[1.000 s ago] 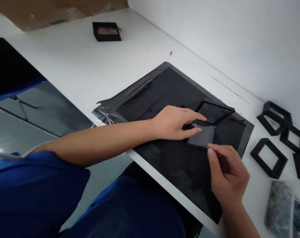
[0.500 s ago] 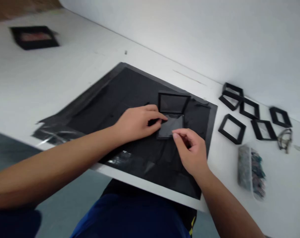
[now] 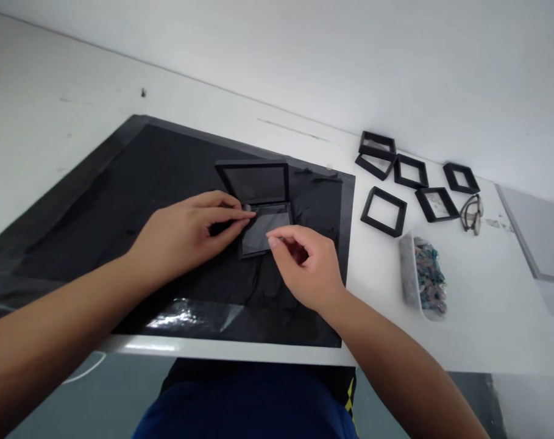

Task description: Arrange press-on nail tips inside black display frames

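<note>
A small black hinged case point(image 3: 261, 204) lies open on the black mat point(image 3: 121, 183), lid propped upright toward the wall. Its base is steadied by the left hand point(image 3: 185, 235), fingers extended flat, fingertips point(image 3: 247, 214) pressed at the base's left edge. The right hand point(image 3: 306, 265) is held over the base's near right corner, thumb and forefinger pinched close; whether anything is gripped between them cannot be told. The work is best done with the base kept pinned and only a light pinch applied. Empty black frames point(image 3: 383, 210) lie well apart to the right.
</note>
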A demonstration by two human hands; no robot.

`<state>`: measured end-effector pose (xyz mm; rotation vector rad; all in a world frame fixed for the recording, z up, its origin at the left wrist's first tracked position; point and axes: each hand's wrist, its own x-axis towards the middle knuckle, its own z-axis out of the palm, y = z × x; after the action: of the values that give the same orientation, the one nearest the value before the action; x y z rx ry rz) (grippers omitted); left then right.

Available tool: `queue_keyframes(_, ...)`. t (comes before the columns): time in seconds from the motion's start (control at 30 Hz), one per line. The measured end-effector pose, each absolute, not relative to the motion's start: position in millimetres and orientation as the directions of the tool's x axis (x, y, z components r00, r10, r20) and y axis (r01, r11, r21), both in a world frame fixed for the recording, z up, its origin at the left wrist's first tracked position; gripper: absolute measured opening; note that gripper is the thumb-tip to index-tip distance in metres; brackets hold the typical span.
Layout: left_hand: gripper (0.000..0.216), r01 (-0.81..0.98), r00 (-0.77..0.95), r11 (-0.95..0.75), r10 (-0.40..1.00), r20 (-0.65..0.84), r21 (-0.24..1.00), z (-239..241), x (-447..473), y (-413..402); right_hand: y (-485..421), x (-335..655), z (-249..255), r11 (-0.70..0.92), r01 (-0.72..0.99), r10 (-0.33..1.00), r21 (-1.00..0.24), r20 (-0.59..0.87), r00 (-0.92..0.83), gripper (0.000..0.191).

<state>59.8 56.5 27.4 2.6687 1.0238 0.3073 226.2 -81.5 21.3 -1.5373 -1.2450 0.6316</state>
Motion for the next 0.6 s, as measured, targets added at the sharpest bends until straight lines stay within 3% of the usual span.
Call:
queue_keyframes(0.23,0.034,0.566,0.781,-0.79,0.606,0.151,0.237,25.0,54.8,58.0,-82.1,226.4,23.2,0.079,0.422,0.936,-0.903,0.213,0.281,0.018)
queue_keyframes(0.47,0.035,0.541,0.791,-0.799,0.589,0.164,0.262,30.6,55.7,53.9,-81.5,225.5,25.0,0.067,0.417,0.935,-0.906,0.203,0.291,0.019)
queue_keyframes(0.6,0.036,0.535,0.784,-0.799,0.591,0.191,0.274,32.4,54.4,54.8,-88.6,223.2,53.3,0.106,0.42,0.921,-0.901,0.248,0.3,0.019)
